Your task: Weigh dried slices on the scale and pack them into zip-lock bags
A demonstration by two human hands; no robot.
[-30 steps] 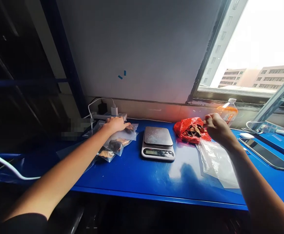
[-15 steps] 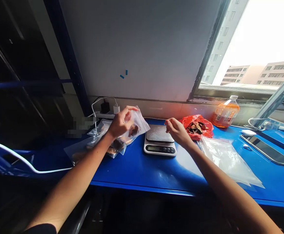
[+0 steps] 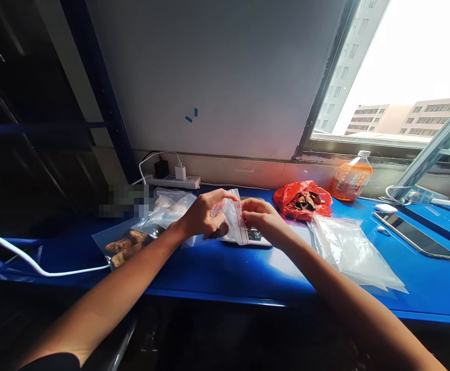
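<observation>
The left hand (image 3: pixel 208 214) has its grip closed on a clear bag (image 3: pixel 232 214), raised before a partly hidden scale (image 3: pixel 256 237), while the right hand (image 3: pixel 259 214) has fingertips at its red-lined edge, whether pinching cannot be told, with a red bag (image 3: pixel 284 200) farther right on the blue bench (image 3: pixel 209 283).

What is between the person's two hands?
In the head view, a clear zip bag with a red-lined edge is between left hand and right hand, the scale partly hidden behind.

A bright window (image 3: pixel 387 77) stands at right, above a blue table (image 3: pixel 213 275) against a grey wall (image 3: pixel 240 77).
</observation>
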